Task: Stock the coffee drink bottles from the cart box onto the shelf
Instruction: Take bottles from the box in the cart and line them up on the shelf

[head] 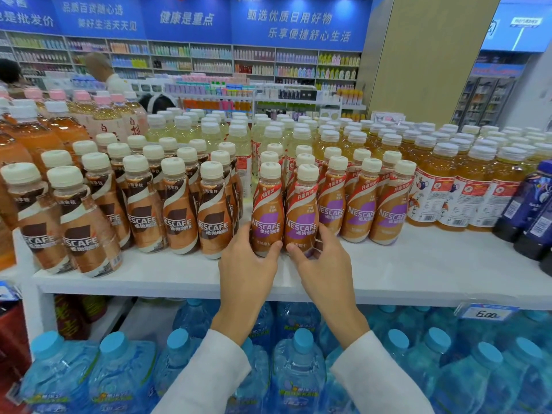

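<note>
Now both hands grip coffee bottles standing on the white shelf [418, 273].

Left hand [246, 261] wraps the base of one purple-label coffee bottle [267, 210], thumb across its front; right hand [321, 258] closes around the purple-label bottle beside it [301, 213], the two bottles touching, upright, at the front of their row. More purple-label bottles [360, 204] stand just to the right, brown-label coffee bottles [179, 213] to the left. Tea bottles [442, 186] fill the shelf further right. Big blue-capped water jugs [298, 369] sit on the level below, under white sleeves [379, 375]. No cart box is in view.
</note>
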{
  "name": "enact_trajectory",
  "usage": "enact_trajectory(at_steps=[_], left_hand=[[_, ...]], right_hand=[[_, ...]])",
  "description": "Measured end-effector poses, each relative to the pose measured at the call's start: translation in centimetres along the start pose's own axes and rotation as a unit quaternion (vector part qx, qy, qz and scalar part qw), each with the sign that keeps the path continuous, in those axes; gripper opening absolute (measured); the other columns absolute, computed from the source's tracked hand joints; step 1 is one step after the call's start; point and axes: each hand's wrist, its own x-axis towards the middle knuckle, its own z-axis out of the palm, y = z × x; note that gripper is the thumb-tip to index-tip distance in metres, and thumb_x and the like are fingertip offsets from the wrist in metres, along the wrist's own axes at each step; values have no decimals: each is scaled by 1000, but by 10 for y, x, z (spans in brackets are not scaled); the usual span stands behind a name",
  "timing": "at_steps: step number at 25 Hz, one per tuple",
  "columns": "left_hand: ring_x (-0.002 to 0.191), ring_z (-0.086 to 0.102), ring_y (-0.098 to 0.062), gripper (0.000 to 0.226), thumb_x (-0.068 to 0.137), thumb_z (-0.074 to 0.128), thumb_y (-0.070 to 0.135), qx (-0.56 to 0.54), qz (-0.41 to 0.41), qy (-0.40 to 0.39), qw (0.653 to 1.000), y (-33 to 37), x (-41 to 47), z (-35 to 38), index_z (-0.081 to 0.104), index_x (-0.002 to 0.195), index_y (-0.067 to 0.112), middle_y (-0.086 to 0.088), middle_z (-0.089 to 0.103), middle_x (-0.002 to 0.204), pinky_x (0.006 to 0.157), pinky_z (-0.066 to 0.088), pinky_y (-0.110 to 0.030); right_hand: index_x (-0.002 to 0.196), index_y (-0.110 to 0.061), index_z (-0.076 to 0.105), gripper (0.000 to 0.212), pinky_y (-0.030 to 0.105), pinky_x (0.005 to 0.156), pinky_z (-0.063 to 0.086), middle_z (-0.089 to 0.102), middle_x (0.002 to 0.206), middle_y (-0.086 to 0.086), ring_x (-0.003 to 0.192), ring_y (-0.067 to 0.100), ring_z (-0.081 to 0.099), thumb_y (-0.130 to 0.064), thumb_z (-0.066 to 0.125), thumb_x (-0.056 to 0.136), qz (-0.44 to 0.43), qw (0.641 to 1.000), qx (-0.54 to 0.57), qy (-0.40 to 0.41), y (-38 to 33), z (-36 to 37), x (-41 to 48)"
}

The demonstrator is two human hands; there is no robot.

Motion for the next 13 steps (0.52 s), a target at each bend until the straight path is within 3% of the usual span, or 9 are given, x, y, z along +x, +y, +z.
enact_trajectory(at_steps=[3,13], left_hand=[[114,63,-14,64,84,78,41,9,4,-4,1000,0,1,0,53,140,20,3,66,128,96,53,-29],[127,57,-17,64,91,71,38,22,2,-40,999,3,-17,-13,46,148,24,3,59,142,107,49,-43]], right_hand=[[141,-24,52,61,41,102,53,63,132,-5,118,15,61,-37,77,87,5,1000,-2,0,1,1,1],[140,-26,52,51,35,106,48,61,132,-6,122,15,58,-31,71,93,-16,999,-21,-39,1,-18,-23]])
